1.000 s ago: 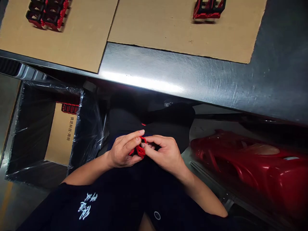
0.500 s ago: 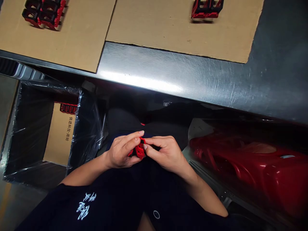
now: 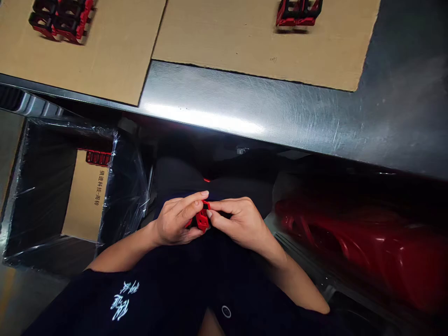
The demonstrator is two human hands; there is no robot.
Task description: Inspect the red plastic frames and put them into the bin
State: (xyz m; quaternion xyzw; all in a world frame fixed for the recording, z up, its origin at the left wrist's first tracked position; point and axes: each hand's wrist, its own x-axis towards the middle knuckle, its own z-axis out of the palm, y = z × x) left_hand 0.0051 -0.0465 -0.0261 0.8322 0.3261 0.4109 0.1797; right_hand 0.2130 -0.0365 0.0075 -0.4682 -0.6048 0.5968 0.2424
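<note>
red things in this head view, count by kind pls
red-and-black part stacks: 2
small red part between left hand and right hand: 1
red piece in the plastic-lined box: 1
large glossy red moulded shell: 1
total: 5

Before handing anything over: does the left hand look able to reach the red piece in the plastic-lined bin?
Probably yes: only the bin's plastic film lies between the left hand and the red piece, though that hand now grips a small red part.
</note>
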